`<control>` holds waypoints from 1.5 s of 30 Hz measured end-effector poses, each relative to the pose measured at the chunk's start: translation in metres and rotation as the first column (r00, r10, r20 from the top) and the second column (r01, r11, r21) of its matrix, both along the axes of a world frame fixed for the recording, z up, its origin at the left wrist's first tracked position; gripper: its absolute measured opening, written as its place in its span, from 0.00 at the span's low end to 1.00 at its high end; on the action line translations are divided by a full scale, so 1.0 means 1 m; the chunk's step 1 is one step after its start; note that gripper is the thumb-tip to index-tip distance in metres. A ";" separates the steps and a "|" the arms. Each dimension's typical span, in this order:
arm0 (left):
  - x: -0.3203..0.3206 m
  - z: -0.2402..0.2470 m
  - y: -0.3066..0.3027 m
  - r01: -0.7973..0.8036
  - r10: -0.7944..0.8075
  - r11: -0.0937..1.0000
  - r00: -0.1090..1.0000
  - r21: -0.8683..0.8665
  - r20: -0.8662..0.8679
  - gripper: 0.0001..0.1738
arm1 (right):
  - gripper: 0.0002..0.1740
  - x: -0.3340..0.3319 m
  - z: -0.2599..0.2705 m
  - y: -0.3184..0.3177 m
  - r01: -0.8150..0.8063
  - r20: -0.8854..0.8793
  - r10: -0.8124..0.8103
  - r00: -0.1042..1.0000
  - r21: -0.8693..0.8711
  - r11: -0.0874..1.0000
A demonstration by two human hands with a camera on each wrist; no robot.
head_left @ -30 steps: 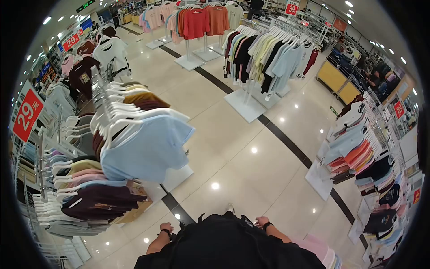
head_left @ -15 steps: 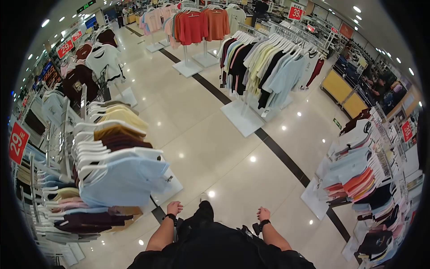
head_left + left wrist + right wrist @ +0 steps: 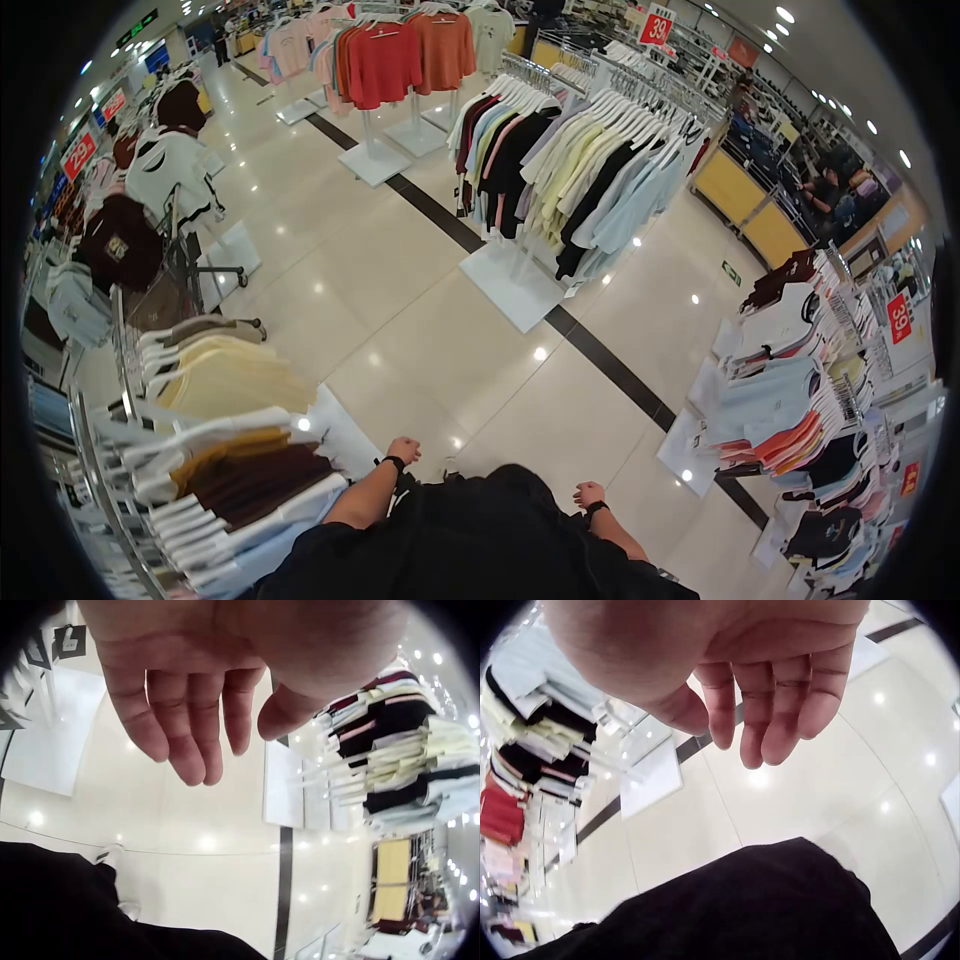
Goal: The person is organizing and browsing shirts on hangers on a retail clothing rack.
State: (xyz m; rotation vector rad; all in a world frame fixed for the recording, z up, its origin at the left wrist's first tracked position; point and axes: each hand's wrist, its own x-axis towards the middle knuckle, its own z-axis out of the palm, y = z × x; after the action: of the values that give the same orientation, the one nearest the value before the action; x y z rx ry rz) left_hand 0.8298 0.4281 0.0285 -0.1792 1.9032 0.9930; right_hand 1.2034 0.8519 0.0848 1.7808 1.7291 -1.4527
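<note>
My left hand hangs beside the body at the lower middle of the head view, with a dark band at its wrist. In the left wrist view its fingers droop loosely and hold nothing. Nearest to it is the left clothes rack, with yellow shirts and dark brown shirts on white hangers. The right hand swings low over the tiled floor, also with a band at the wrist. Its relaxed fingers have nothing between them in the right wrist view.
A rack of mixed shirts on a white base stands ahead. Red shirts hang farther back. More shirts line the right side. A shopping cart is at left. A dark stripe crosses the floor.
The view has moved forward along the aisle, and the left rack has slid down and closer. A light blue shirt there has mostly dropped out of view. Both arms swing, hands staying empty.
</note>
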 end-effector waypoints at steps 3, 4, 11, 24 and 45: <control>-0.063 0.019 0.020 -0.105 0.106 0.994 0.994 0.041 -0.037 0.16 | 0.15 -0.005 -0.027 0.008 0.250 -0.043 -0.260 0.965 -0.165 0.954; -0.082 0.030 0.029 -0.149 0.154 0.987 0.986 0.067 -0.068 0.16 | 0.16 -0.010 -0.040 0.010 0.255 -0.045 -0.268 0.962 -0.192 0.948; -0.178 -0.005 0.015 -0.428 0.428 0.904 0.904 -0.006 -0.008 0.14 | 0.21 -0.059 -0.191 0.046 -0.838 0.228 0.910 0.345 0.512 0.189; -0.314 0.020 0.043 -0.850 0.845 0.526 0.524 0.008 0.103 0.16 | 0.13 -0.641 -0.017 0.265 -0.235 -0.325 0.222 0.919 -0.003 0.972; -0.764 -0.014 -0.029 -0.657 0.658 0.752 0.753 -0.049 0.011 0.18 | 0.11 -0.983 0.124 0.149 -0.147 -0.503 0.372 0.780 0.430 0.891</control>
State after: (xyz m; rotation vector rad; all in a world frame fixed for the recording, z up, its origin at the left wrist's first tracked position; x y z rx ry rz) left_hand 0.0654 0.3990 0.0142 -0.9439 1.8599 1.3972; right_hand 0.2207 1.0007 0.2089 1.2040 2.5904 -1.7386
